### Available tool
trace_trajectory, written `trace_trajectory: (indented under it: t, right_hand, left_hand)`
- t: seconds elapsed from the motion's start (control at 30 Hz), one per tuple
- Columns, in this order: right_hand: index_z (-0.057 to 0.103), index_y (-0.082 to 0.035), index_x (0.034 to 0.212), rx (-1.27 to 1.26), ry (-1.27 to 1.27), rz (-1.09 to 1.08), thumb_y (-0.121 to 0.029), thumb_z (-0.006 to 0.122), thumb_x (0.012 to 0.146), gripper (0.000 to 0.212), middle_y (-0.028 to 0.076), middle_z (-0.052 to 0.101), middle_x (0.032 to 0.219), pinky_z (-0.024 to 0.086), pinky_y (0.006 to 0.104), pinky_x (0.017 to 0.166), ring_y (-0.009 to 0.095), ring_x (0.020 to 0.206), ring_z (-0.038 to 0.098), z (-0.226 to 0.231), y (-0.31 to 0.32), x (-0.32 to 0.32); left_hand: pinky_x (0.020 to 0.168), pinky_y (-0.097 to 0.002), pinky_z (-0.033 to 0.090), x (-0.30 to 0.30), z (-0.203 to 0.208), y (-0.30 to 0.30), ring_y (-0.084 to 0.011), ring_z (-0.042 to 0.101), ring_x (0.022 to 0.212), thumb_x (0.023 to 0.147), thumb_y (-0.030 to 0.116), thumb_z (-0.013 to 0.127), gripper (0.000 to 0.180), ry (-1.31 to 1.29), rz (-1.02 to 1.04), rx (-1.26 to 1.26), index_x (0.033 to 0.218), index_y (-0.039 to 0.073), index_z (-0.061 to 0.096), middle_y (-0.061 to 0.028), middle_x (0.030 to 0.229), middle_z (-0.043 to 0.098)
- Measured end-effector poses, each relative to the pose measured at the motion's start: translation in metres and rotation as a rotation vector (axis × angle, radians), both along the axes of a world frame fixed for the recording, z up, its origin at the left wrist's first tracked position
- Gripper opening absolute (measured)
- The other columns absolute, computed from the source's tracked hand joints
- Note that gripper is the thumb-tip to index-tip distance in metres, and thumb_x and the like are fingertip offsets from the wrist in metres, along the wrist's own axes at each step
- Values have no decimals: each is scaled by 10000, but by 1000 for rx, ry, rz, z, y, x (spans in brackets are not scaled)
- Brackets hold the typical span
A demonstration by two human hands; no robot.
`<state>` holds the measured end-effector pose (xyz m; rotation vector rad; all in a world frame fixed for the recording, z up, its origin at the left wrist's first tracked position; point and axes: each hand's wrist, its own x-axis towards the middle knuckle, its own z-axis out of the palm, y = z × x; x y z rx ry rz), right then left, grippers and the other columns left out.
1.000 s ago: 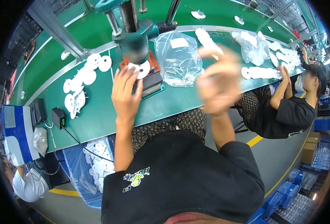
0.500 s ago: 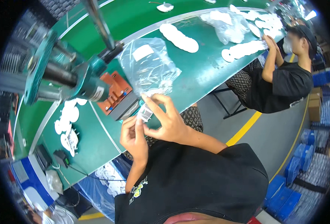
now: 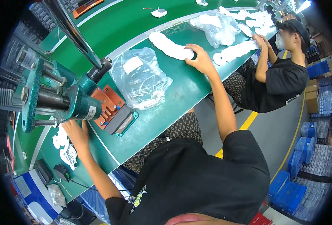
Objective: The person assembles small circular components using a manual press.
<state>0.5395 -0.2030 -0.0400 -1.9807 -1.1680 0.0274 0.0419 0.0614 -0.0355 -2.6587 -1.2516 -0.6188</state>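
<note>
My right hand [image 3: 202, 62] reaches out over the table, thumb and fingers curved around the near end of a row of overlapping white discs [image 3: 169, 47]. On the other side, my left hand [image 3: 75, 134] is at the white round parts [image 3: 61, 140] beside the green press [image 3: 72, 103]. The press head hides its fingertips, so what they touch cannot be made out. Between my arms, under the press, sits an orange fixture [image 3: 108, 101] with a dark grey block [image 3: 117, 120] along its near side.
A clear plastic bag [image 3: 139, 80] of small parts lies right of the fixture. Another bag [image 3: 220, 32] and more white discs [image 3: 233, 54] lie farther right, by a seated co-worker [image 3: 286, 67]. Black adapters [image 3: 62, 171] with cables stand at the left edge. A green belt [image 3: 124, 17] runs behind.
My hands were together by the fixture, handling a small white part. They have separated: the right went out to the row of discs, the left to beside the press. The small part is out of sight.
</note>
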Motion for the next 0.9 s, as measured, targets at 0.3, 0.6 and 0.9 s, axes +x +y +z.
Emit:
trace_trajectory:
  t: [0.3, 0.6, 0.9]
  right_hand:
    - [661, -74, 1242, 21, -38, 16, -235, 794, 756, 529, 154, 560, 1400, 387, 425, 1114, 354, 1290, 510, -8, 12, -23]
    - [627, -15, 988, 233, -195, 384, -57, 778, 788, 254, 117, 629, 1036, 523, 355, 763, 290, 926, 628, 18, 20, -184]
    - [573, 61, 963, -237, -350, 400, 18, 520, 845, 137, 286, 581, 983, 526, 513, 789, 462, 898, 629, 20, 76, -199]
  left_hand:
    - [1038, -542, 350, 17, -5, 3, -445, 534, 1077, 849, 23, 621, 232, -51, -177, 41, 1066, -51, 655, -257, 1076, 631]
    - [879, -311, 487, 16, 17, -70, -172, 624, 929, 954, 88, 649, 231, -696, 36, -493, 1155, -24, 632, -110, 1040, 703]
    - [1186, -442, 277, 12, 13, -166, -336, 482, 1375, 848, -82, 547, 409, -502, -150, -627, 1243, 23, 554, -200, 1370, 586]
